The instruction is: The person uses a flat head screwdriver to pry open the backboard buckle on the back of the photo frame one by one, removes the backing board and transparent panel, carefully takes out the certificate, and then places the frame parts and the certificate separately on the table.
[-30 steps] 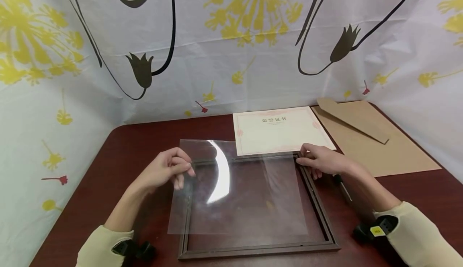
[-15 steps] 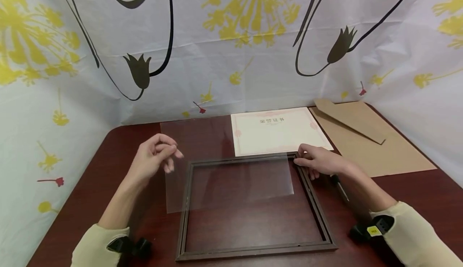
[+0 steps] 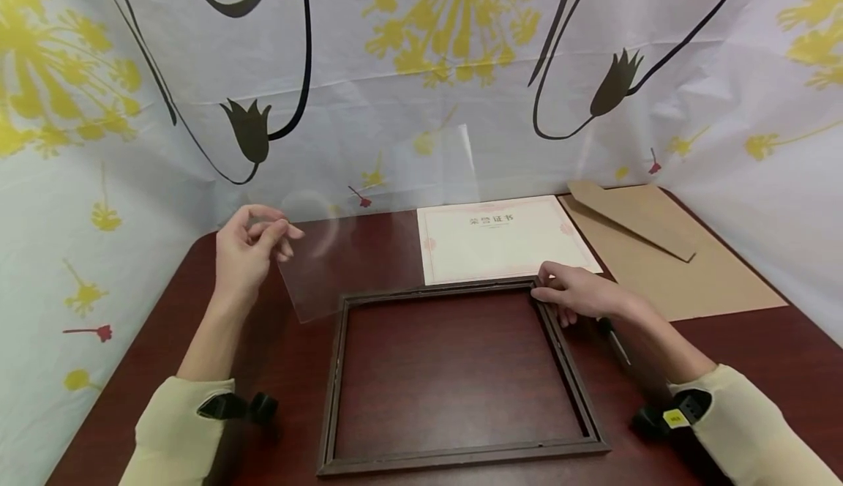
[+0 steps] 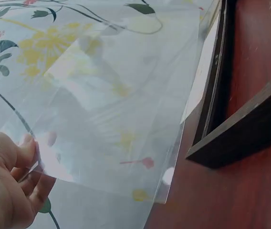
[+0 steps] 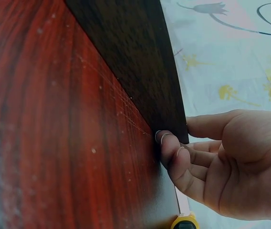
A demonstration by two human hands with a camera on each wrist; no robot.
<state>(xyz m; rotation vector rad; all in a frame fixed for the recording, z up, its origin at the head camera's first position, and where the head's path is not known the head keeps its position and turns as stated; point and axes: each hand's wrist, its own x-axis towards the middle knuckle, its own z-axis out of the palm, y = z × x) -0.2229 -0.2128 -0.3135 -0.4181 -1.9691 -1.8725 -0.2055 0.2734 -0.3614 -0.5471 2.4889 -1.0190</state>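
My left hand (image 3: 249,252) pinches a clear plastic sheet (image 3: 349,259) by its near-left edge. The sheet is held raised and tilted at the back left of the table. In the left wrist view, thumb and fingers of the left hand (image 4: 6,176) nip a corner of the see-through sheet (image 4: 121,109). A dark brown picture frame (image 3: 461,460) lies on the table with its opening bare. At its far right corner, my right hand (image 3: 579,292) grips the frame. The right wrist view has the thumb on one side of the dark frame bar (image 5: 135,57) and curled fingertips on the other.
Behind the frame lies a cream certificate (image 3: 507,252) with printed characters. A brown backing board (image 3: 718,296) with a stand flap (image 3: 635,222) is at the back right. A slim tool (image 3: 617,345) lies beside the right wrist. A patterned curtain (image 3: 369,105) encloses the table.
My left hand has lifted the clear sheet from over the frame and carried it up, back and to the left. The right hand stays at the frame's corner.
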